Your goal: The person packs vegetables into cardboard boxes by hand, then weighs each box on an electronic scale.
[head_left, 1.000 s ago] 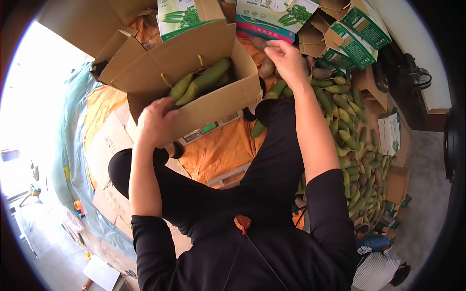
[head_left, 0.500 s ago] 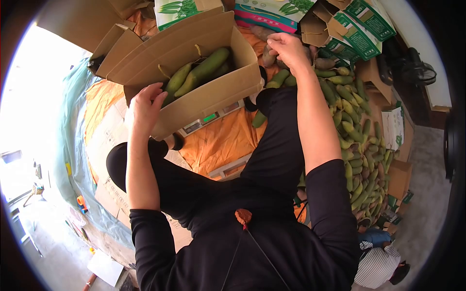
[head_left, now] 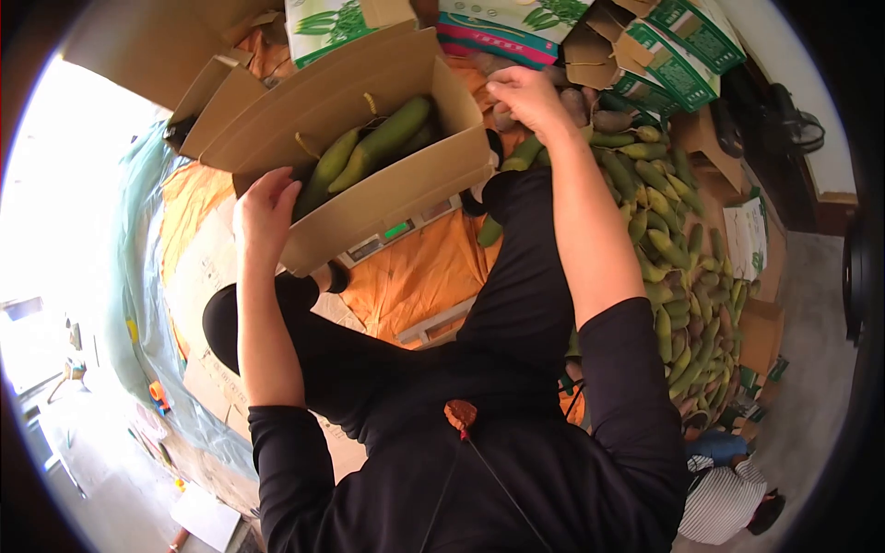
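My left hand (head_left: 265, 221) is at the left end of a cardboard box (head_left: 392, 189), fingers loosely bent and thumb apart, with nothing visible in it. Long green radishes (head_left: 381, 146) lie inside the box. A scale with a lit green display (head_left: 397, 229) shows below the box's front wall. My right hand (head_left: 530, 100) is just beyond the box's right end, its thumb and fingers drawn together and nothing visible between them. Reddish radishes (head_left: 612, 121) lie beside and beneath it.
A large pile of green radishes (head_left: 687, 304) spreads at the right. Printed cartons (head_left: 678, 57) and flat boxes (head_left: 507, 29) stand at the top. Orange cloth (head_left: 406, 286) covers the floor between my legs. Another person (head_left: 724, 502) is at the lower right.
My right hand has shifted left, closer to the box's right end. My left hand has moved slightly left. The view has shifted a little; the radishes in the box look unchanged.
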`<state>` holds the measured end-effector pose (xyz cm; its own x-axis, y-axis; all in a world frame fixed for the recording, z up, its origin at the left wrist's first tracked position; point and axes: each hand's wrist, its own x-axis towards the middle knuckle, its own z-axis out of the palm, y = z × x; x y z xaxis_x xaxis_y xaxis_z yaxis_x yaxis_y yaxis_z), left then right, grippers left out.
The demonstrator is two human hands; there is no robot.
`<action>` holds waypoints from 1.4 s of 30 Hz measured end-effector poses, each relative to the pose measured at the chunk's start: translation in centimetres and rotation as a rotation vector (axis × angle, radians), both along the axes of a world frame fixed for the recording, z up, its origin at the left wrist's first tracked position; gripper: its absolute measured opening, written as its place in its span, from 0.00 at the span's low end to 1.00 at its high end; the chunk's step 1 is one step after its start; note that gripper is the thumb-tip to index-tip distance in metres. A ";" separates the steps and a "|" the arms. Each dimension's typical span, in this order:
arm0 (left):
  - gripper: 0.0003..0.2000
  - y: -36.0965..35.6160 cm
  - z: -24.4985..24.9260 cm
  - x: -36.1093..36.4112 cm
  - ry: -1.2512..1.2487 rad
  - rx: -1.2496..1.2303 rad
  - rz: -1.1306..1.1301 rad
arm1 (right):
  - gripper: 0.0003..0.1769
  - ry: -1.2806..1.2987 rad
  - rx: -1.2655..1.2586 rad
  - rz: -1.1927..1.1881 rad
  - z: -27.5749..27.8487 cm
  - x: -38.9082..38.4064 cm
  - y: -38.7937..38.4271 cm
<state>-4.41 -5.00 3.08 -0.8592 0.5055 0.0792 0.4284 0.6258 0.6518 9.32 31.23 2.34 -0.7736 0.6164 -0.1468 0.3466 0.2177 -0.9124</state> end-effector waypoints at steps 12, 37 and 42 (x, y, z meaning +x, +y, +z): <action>0.14 -1.9 -2.2 -1.9 -0.072 0.043 -0.035 | 0.10 0.362 -0.174 -0.061 2.5 0.1 -1.2; 0.14 -0.5 -4.1 -1.8 -0.150 -0.007 -0.033 | 0.10 -0.611 0.201 0.051 -28.2 37.5 -4.4; 0.14 -0.4 -4.2 -1.9 -0.137 -0.051 -0.057 | 0.10 -0.709 0.083 0.016 -26.8 31.1 -5.1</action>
<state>-6.31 -5.44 -1.08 -0.8299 0.5542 -0.0638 0.3734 0.6368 0.6746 40.42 26.17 -24.46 -0.5182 0.6369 -0.5708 0.8464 0.2865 -0.4489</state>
